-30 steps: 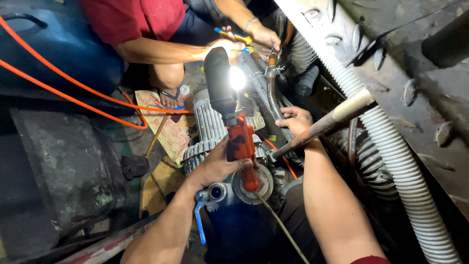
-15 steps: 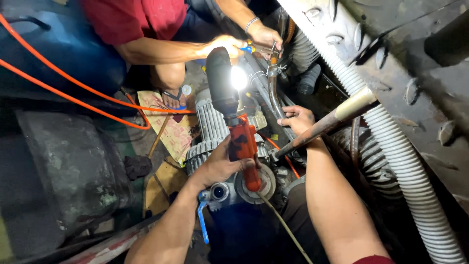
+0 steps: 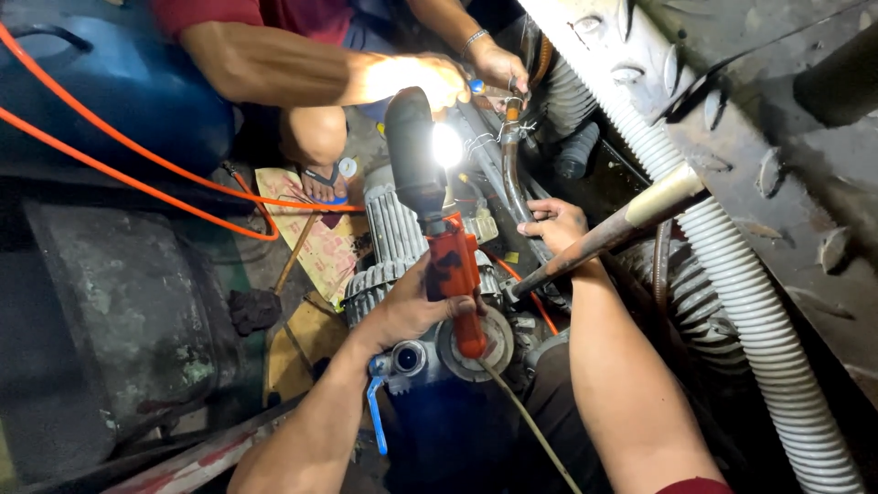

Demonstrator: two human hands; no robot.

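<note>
Orange-handled work light [image 3: 448, 265] is lying across the top of the ribbed grey motor housing [image 3: 389, 240], its black head [image 3: 413, 151] pointing away from the wearer and its lamp glaring white beside a bent metal pipe [image 3: 510, 174]. Left hand [image 3: 412, 309] is wrapping closed around the orange grip, fingers curling over its near side, directly above a round pulley-like disc [image 3: 476, 343] and a small circular port [image 3: 407, 359] with a blue lever [image 3: 375, 416] hanging below it. Right hand [image 3: 553, 224] is closing around a dark metal bar [image 3: 585, 249], whose far end is carrying a pale sleeve and is resting against a white corrugated hose [image 3: 732, 274]. That hose is running diagonally along a pitted steel beam [image 3: 732, 91], leaving only a narrow gap for the right forearm. Another person's two hands [image 3: 498, 66] are working at the pipe's upper end; whether they are gripping a tool cannot be told. Orange cables [image 3: 137, 178] are looping over a blue drum [image 3: 110, 82] at the left, and patterned cardboard [image 3: 320, 247] is lying on the floor beside the motor.
</note>
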